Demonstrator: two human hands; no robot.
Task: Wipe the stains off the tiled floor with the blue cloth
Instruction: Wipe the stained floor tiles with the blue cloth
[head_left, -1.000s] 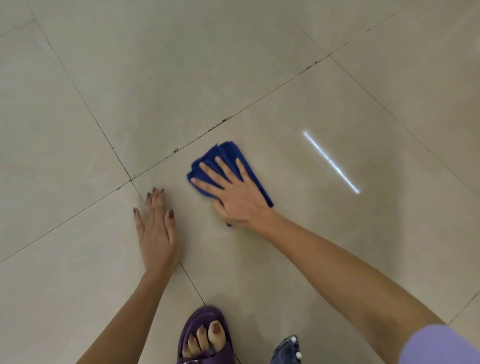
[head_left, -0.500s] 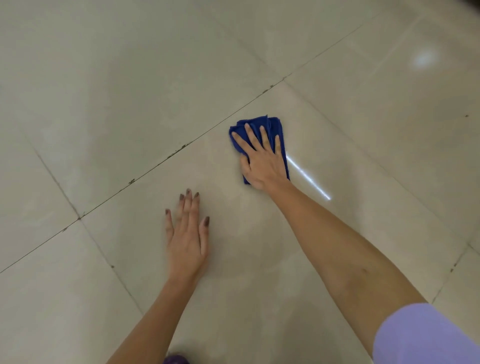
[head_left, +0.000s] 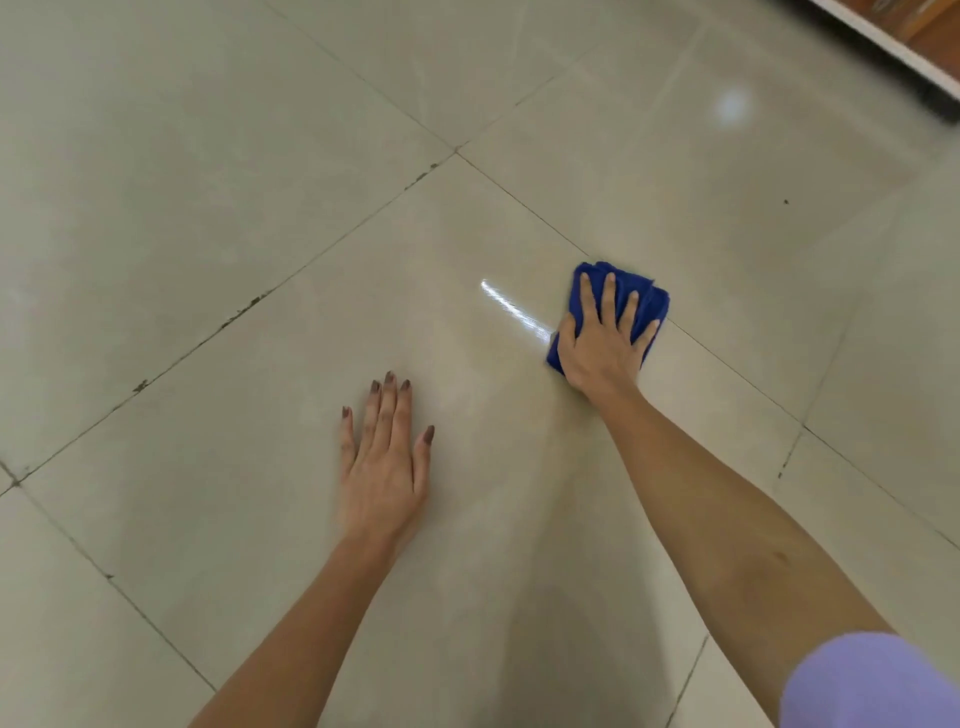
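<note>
Four fingers (head_left: 609, 304) atop blue cloth (head_left: 655, 300)

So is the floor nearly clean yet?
Partway, I think. The tile around the left hand looks shiny and spotless. The right hand is pressing the blue cloth flat at that tile's edge. Dark marks along the far grout line and one speck are left.

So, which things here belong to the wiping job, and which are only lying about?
Job: cloth, right hand pressing it, floor, dark grout marks.
Not the job: left hand flat on the floor, light streak, furniture edge.
</note>
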